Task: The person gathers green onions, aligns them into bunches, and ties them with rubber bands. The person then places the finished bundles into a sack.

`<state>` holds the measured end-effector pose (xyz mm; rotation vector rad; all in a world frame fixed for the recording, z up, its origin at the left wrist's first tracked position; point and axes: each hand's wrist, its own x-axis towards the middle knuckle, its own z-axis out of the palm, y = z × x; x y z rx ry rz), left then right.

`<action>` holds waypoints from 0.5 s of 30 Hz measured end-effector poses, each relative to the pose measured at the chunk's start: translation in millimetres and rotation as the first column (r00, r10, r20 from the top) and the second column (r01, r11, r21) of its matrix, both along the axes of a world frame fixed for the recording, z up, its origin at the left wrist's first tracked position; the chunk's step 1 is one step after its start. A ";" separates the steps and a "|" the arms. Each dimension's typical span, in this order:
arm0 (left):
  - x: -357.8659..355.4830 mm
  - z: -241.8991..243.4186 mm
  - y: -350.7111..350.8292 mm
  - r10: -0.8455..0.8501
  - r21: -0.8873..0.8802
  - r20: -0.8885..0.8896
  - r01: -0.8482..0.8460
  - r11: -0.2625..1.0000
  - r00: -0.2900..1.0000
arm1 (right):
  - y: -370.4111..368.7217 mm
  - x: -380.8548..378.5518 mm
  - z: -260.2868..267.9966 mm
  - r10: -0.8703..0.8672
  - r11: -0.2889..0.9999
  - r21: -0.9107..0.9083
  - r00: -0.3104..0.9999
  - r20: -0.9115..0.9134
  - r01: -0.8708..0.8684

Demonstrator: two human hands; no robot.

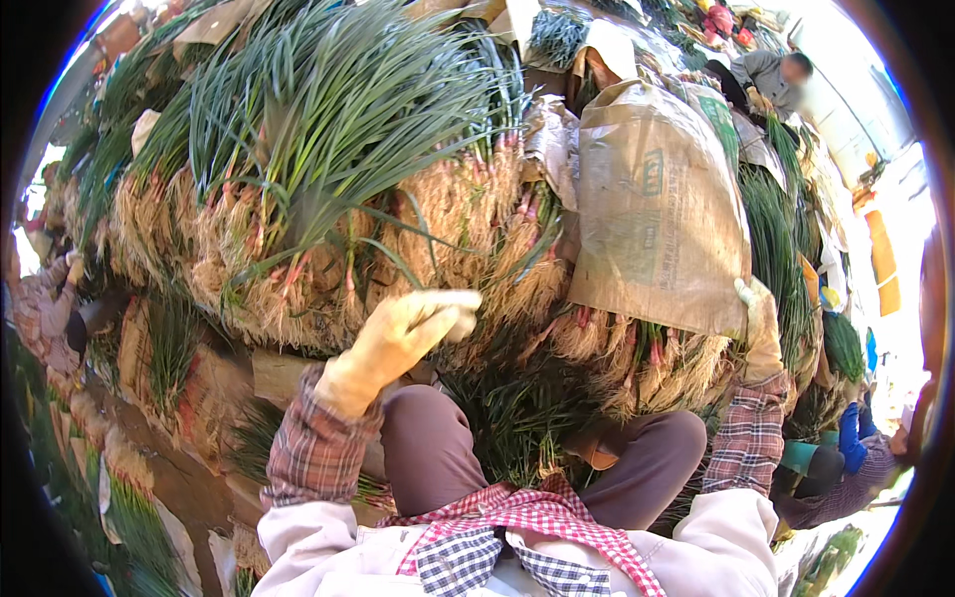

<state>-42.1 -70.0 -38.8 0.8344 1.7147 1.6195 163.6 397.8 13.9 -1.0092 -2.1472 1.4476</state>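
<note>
My left hand [399,339], in a pale work glove, is raised in front of the root ends of a heap of long-leaved allium plants [313,134]. Its fingers point right, slightly blurred and somewhat apart, with nothing seen in them. The plants have pinkish stem bases and pale stringy roots [455,216]. At the lower right edge of a tan woven plastic sack [664,216], my gloved right hand [761,324] grips the border, thumb on top. The sack bears printing and lies over more plants, whose roots [649,366] stick out below it.
Loose green leaves [522,425] lie between my knees. Further bundles [776,224] stand to the right of the sack. One person [772,78] works at the upper right, another [858,463] at the lower right, and a third [48,313] at the far left. Brown ground [171,477] shows at the lower left.
</note>
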 end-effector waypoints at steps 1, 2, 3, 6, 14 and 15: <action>-11.5 2.8 27.0 0.017 0.000 -0.150 -0.017 1.000 0.988 | 11.2 8.2 -15.0 -0.008 1.000 0.003 0.998 0.057 0.008; -25.5 2.9 55.9 0.034 0.054 -0.312 -0.018 0.998 0.950 | 20.0 10.7 -29.6 -0.083 0.995 -0.036 0.982 0.167 0.090; -41.7 1.1 89.2 0.090 0.078 -0.532 -0.057 0.995 0.842 | 24.3 10.6 -44.4 -0.078 0.996 0.049 0.987 0.142 0.072; -100.6 -9.5 176.8 -0.032 -0.298 -0.628 -0.202 0.933 0.778 | 32.8 -19.0 -72.1 -0.277 0.833 0.550 0.907 0.317 0.062; -192.3 -31.6 271.3 -0.481 -0.358 -0.876 -0.703 0.615 0.025 | 33.6 -63.1 -45.4 -0.203 0.358 0.927 0.960 0.192 -0.109; -198.1 -25.9 266.5 -0.462 -0.384 -0.885 -0.651 0.654 0.057 | 34.0 -65.7 -38.2 -0.013 0.355 0.934 0.998 0.054 -0.046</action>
